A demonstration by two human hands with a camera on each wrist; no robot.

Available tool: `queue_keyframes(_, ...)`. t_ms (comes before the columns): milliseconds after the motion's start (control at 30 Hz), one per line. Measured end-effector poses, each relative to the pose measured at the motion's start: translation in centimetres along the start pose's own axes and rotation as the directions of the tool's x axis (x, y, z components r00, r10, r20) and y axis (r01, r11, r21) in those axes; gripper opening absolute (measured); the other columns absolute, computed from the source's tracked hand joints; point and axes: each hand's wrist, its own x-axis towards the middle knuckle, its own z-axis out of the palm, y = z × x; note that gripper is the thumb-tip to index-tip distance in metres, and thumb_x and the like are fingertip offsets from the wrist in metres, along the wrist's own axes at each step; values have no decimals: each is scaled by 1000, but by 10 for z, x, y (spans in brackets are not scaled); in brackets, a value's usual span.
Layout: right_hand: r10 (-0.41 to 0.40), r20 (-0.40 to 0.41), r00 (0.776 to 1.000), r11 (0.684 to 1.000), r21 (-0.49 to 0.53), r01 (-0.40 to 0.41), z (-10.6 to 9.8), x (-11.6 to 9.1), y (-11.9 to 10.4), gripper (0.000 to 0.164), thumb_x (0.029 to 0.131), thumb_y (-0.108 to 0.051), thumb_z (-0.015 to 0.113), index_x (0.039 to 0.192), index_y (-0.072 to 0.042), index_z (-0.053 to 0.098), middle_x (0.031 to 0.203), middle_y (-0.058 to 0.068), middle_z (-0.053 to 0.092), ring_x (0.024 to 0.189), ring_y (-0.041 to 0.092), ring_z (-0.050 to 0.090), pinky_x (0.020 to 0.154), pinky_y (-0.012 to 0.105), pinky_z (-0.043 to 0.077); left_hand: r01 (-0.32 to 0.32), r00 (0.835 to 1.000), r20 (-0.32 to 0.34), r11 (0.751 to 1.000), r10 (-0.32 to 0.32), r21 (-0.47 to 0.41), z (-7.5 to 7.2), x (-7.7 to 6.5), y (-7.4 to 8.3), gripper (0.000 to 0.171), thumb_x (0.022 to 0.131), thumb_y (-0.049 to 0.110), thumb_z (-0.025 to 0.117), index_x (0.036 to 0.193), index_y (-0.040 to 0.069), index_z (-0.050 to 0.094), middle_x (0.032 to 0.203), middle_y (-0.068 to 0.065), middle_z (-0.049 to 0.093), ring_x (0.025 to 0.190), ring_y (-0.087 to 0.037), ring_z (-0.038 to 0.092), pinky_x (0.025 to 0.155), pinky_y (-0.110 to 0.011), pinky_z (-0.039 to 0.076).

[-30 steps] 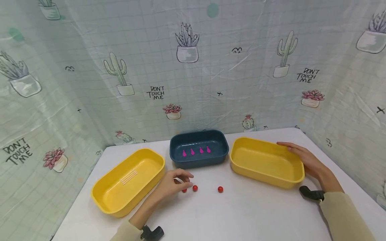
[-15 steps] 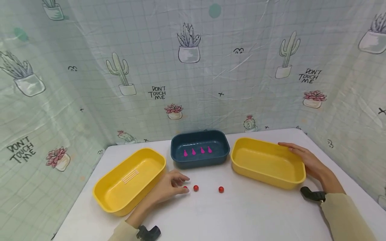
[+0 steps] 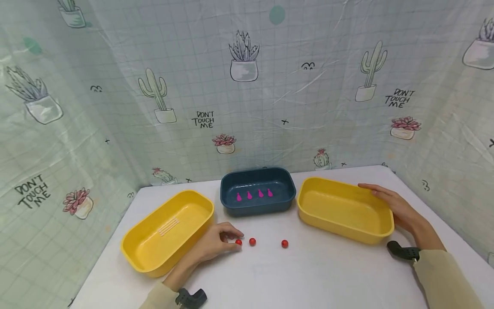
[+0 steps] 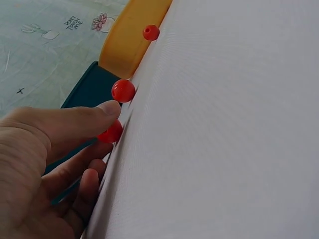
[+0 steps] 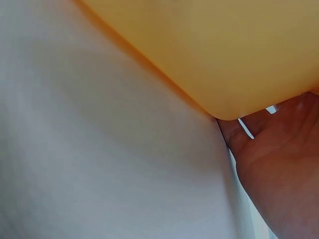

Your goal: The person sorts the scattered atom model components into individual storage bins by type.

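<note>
In the head view my left hand [image 3: 216, 242] has its thumb and index fingertips around a red bead [image 3: 238, 242] on the white table; the left wrist view shows the bead [image 4: 110, 132] pinched between them. A second red bead [image 3: 252, 241] lies just right of the fingertips, and a third red bead [image 3: 284, 243] lies farther right. My right hand [image 3: 399, 208] rests against the outer right end of the right yellow tray [image 3: 347, 229], its fingers extended along the rim. The right wrist view shows the palm [image 5: 284, 154] beside the tray's corner; the fingertips are hidden there.
A dark blue tray [image 3: 258, 210] at the back holds several pink drop-shaped pieces [image 3: 249, 195]. Left of my left hand stands another yellow tray [image 3: 143, 253] with several thin pale sticks [image 3: 168, 226]. A patterned sheet [image 3: 270, 98] hangs behind the white table [image 3: 308, 279].
My left hand has drawn back slightly to the left, then its thumb and index finger have come in around the leftmost bead. The right hand stays at the yellow tray.
</note>
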Motion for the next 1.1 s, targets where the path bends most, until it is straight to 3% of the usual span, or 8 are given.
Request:
queue_keyframes(667, -19, 17, 1000, 1000, 3, 19, -3, 0, 0, 56, 113, -40, 34, 162, -13, 33, 134, -34, 54, 116, -8, 62, 94, 18, 56, 14, 1000, 6, 1000, -14, 17, -1, 3, -1, 19, 81, 21, 88, 98, 21, 82, 97, 6, 73, 83, -8, 58, 73, -17, 47)
queue_keyframes(1100, -13, 12, 1000, 1000, 4, 13, -1, 1, -2, 56, 113, -40, 34, 162, -11, 33, 133, -35, 55, 116, -8, 62, 94, 18, 56, 65, 998, -20, 996, -66, -61, 0, 1, -2, 21, 84, 24, 86, 103, 19, 81, 97, 0, 77, 81, -9, 59, 70, -18, 45)
